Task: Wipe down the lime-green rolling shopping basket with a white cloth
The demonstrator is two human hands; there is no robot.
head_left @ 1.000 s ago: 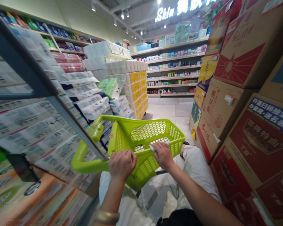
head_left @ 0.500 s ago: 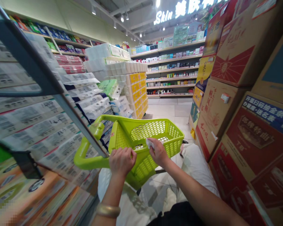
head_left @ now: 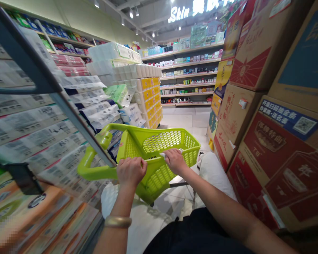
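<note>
- Head view: the left hand [head_left: 131, 171] has its grip closed over the near end of the handle [head_left: 86, 167] at frame centre.
- Right hand [head_left: 175, 161], right of centre: its grip is narrow, pinching a white wipe [head_left: 163, 155] at the near rim of the basket.
- Lime-green cart [head_left: 159, 180], mid-frame, open side up; its long axis runs left to right, rising slightly, with the looped handle at the left and the narrower end pointing right.
- Dark red carton [head_left: 270, 132], right of frame, reads 郎牌特曲; its blue band carries white Chinese text and a QR code [head_left: 304, 125].
- Tan carton [head_left: 229, 109], just left of it, shows red characters, among them 风顺; the upper carton [head_left: 247, 67] bears a red star emblem.
- Packs [head_left: 55, 118] stacked at left have print too blurred to read.
- Lit sign [head_left: 178, 14], top of frame: "Skin", then Chinese characters.
</note>
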